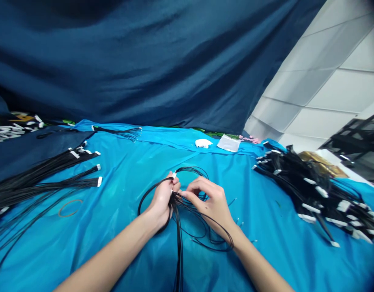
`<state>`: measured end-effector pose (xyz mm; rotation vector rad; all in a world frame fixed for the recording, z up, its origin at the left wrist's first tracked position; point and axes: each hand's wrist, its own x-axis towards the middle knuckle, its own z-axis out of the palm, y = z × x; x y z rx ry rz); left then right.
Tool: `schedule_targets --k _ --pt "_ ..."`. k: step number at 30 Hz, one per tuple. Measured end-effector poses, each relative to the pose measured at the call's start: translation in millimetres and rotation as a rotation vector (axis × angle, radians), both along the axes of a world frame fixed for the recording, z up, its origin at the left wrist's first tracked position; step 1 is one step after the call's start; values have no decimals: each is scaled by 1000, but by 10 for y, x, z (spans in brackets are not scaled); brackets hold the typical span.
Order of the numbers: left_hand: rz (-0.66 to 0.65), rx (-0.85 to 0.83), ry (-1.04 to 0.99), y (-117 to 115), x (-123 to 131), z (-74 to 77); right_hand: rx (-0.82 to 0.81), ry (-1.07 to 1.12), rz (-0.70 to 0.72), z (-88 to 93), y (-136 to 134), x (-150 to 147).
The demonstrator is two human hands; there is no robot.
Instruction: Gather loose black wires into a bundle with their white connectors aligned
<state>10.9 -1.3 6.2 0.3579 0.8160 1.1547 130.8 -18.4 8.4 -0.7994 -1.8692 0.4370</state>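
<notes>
Fingers of my left hand [161, 200] are wrapped round a bundle of thin black wires [178, 239] near a small white connector [174, 175]. Some of these wires hang toward me, while others loop out to the right and end in small bright tips. My right hand [211, 200] sits just right of the left, thumb and forefinger pinched at the wires close to a white end held in the left hand. The exact wire between the right fingertips is too small to make out fully.
Black wire bundles with white connectors [47, 178] lie on the left. A large pile of similar bundles [314, 194] lies on the right. A rubber band [70, 208], a white bag [228, 143] and a white lump [203, 142] rest on the blue cloth [120, 243]. A dark curtain [138, 61] hangs behind.
</notes>
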Motion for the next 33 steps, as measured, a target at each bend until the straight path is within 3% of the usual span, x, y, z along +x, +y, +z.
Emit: schedule_targets --k 7,12,18,28,33 --pt "34 -24 19 -4 -4 8 318 -205 -12 22 48 106" --pt "19 -1 25 -3 -22 23 493 -376 -143 -3 82 211" --pt "1 23 9 20 -32 0 642 -399 -259 26 87 250" --pt "-59 83 -4 -1 -38 1 677 -310 -324 35 90 254" --pt "-68 101 11 -7 -44 -20 580 -204 -286 25 75 244"
